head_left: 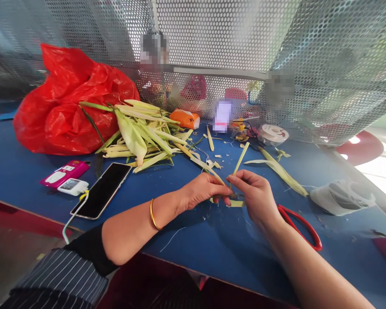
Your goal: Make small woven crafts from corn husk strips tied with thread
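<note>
Pale green corn husk strips are in both hands, close together above the blue table (186,234). My left hand (206,191) is closed, pinching a long narrow husk strip (208,168) that slants up towards the pile. Facing it, my right hand (255,195) pinches a shorter husk strip (240,159) that points upward. Another short piece of husk (236,203) shows just under the fingertips, where the strips' lower ends are partly hidden. Beyond my left hand lies a heap of corn husks (131,133). Red-handled scissors (304,227) lie partly behind my right wrist.
A red plastic bag (67,98) stands at the back left. Nearer are a phone (103,191), a white device with a cable (73,186) and a purple packet (66,171). Tape (273,134), a loose husk (286,174) and a whitish roll (339,197) lie right. Perforated metal mesh (212,38) closes the back.
</note>
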### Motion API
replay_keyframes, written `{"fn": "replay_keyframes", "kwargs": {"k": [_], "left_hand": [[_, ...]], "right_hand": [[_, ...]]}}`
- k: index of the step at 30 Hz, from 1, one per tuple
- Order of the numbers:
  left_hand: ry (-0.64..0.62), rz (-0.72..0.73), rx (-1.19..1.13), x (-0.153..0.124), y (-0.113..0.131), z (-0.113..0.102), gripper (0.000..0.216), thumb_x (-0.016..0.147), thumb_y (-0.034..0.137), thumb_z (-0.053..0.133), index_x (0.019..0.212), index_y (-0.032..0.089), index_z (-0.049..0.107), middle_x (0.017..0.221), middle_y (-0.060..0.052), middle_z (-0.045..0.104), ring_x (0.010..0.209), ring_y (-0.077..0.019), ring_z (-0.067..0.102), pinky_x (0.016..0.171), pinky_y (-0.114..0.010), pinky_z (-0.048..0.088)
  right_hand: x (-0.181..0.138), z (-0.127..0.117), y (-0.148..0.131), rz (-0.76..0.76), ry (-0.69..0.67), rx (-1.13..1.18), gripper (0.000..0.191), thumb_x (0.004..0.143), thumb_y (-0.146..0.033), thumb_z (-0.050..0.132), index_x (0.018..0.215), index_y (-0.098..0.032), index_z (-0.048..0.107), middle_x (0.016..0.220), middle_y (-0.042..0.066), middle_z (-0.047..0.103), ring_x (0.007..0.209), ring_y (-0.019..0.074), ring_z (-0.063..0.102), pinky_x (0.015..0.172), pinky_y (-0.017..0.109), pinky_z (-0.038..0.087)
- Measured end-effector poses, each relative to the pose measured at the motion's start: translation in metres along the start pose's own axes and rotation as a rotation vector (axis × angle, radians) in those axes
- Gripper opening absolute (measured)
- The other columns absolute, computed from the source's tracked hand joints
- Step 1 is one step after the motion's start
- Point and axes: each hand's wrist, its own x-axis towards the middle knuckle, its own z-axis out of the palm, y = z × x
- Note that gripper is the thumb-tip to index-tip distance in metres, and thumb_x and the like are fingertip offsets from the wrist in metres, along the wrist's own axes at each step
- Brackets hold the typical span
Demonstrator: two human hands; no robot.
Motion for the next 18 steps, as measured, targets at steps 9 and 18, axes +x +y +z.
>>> {"fn": "replay_keyframes", "kwargs": {"k": [9,18], "left_hand": [[0.103,-0.07,-0.023,0.003,-0.008,0.001,0.023,0.072,0.036,0.074,0.069,0.013,0.072,0.068,-0.004,0.067,0.053,-0.0081,0.052,0.057,-0.024,0.041],[0.079,-0.051,0.1,0.0,-0.007,0.01,0.021,0.074,0.028,0.067,0.057,0.015,0.067,0.058,-0.002,0.064,0.048,-0.009,0.052,0.054,-0.025,0.044]], "right_hand": [[-0.001,-0.01,-0.013,-0.498,0.222,-0.714,0.027,0.084,-0.043,0.061,0.069,-0.022,0.067,0.075,0.004,0.065,0.073,0.0194,0.057,0.075,0.036,0.042],[-0.003,-0.004,-0.01,-0.333,-0.13,-0.525,0.014,0.08,-0.026,0.062,0.068,-0.021,0.066,0.073,0.001,0.064,0.067,0.0152,0.058,0.064,0.028,0.042]]}}
